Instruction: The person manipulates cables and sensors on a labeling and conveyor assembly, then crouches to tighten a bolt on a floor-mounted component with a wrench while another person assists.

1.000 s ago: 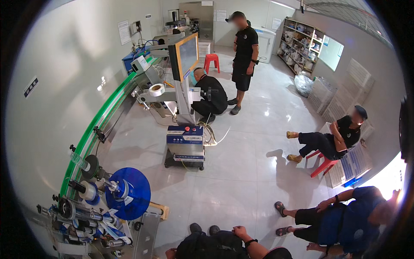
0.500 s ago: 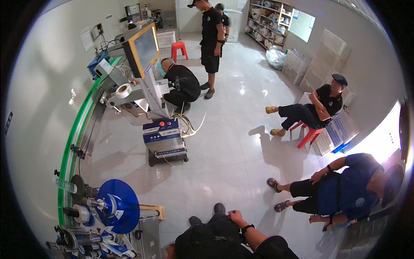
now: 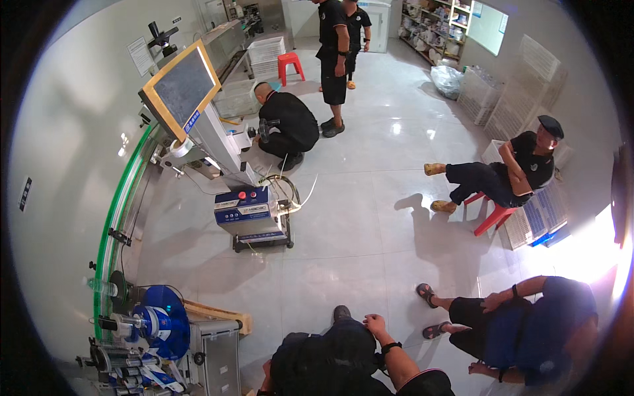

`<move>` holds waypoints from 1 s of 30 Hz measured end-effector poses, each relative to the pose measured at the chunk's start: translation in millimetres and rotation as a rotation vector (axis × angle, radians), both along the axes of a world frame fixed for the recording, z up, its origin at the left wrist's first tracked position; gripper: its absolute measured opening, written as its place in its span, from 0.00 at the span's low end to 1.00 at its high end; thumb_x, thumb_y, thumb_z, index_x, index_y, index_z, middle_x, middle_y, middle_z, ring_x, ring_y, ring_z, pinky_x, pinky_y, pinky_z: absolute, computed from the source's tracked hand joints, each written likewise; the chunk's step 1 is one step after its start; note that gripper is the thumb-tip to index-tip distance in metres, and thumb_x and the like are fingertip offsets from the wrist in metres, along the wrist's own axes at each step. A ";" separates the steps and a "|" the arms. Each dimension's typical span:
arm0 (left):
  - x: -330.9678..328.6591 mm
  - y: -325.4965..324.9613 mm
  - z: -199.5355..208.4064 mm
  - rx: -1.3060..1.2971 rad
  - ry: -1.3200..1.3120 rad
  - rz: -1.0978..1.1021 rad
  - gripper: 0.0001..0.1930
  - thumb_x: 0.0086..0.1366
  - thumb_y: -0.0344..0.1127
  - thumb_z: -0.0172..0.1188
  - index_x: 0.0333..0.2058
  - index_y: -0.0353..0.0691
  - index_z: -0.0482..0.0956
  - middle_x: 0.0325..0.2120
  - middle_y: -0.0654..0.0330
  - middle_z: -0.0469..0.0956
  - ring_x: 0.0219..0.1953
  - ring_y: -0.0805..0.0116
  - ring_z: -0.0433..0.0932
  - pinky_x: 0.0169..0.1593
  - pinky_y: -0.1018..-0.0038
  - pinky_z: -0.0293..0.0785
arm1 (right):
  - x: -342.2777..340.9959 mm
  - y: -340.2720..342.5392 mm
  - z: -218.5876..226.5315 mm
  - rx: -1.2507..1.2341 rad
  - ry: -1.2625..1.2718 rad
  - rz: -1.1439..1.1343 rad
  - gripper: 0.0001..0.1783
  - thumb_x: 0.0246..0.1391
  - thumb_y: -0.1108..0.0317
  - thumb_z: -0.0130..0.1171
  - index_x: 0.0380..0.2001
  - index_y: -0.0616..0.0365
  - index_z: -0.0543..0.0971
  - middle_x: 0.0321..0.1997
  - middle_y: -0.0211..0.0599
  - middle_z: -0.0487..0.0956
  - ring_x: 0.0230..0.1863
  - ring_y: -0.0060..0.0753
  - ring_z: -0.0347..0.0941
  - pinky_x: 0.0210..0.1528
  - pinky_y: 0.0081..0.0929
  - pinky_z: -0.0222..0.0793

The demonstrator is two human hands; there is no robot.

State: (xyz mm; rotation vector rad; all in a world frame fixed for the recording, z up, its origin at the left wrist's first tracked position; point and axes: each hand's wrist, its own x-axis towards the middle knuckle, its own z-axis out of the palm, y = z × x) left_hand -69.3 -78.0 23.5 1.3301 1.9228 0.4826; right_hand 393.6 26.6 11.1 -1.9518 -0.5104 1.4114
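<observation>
The grey cabinet stands near the left hand, mostly hidden beside dark clothing; its grip cannot be told. The right hand lies at the clothing's right edge, too small to tell open from closed. Rollers blur together lower left; a standing co-worker's head is cut off.

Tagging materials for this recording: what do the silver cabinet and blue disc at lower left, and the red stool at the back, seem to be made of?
Silver cabinet: likely metal, given its grey sheen and crisp panel edges.
Blue disc: probably smooth plastic, evenly coloured; coated metal is possible.
Red stool: likely moulded plastic, judging by its uniform colour.
</observation>
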 end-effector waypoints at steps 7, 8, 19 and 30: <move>61.6 39.5 30.7 -0.073 -0.077 0.183 0.11 0.49 0.38 0.55 0.22 0.34 0.78 0.17 0.60 0.76 0.20 0.74 0.72 0.26 0.74 0.69 | 51.7 -19.8 -55.1 -0.044 -0.016 0.008 0.13 0.47 0.68 0.52 0.32 0.70 0.74 0.25 0.44 0.77 0.24 0.30 0.73 0.27 0.24 0.69; 66.0 41.8 31.8 -0.077 -0.084 0.199 0.11 0.49 0.37 0.56 0.22 0.34 0.78 0.17 0.60 0.76 0.20 0.74 0.72 0.26 0.74 0.69 | 54.6 -17.4 -55.4 -0.083 -0.057 0.030 0.13 0.47 0.69 0.52 0.31 0.70 0.74 0.26 0.43 0.77 0.24 0.29 0.73 0.27 0.23 0.69; 77.7 51.9 17.3 -0.054 -0.133 0.290 0.10 0.49 0.33 0.57 0.22 0.30 0.77 0.18 0.61 0.76 0.21 0.76 0.71 0.27 0.76 0.70 | 54.7 31.7 -2.9 -0.088 -0.027 0.085 0.13 0.46 0.67 0.53 0.30 0.68 0.76 0.24 0.41 0.78 0.25 0.27 0.73 0.29 0.23 0.69; 91.4 43.3 6.6 0.022 -0.056 0.403 0.09 0.49 0.33 0.55 0.26 0.33 0.79 0.18 0.59 0.77 0.22 0.74 0.73 0.29 0.76 0.69 | 55.0 40.8 -14.2 -0.147 -0.129 0.194 0.13 0.45 0.66 0.54 0.30 0.68 0.77 0.26 0.40 0.79 0.26 0.28 0.75 0.31 0.22 0.70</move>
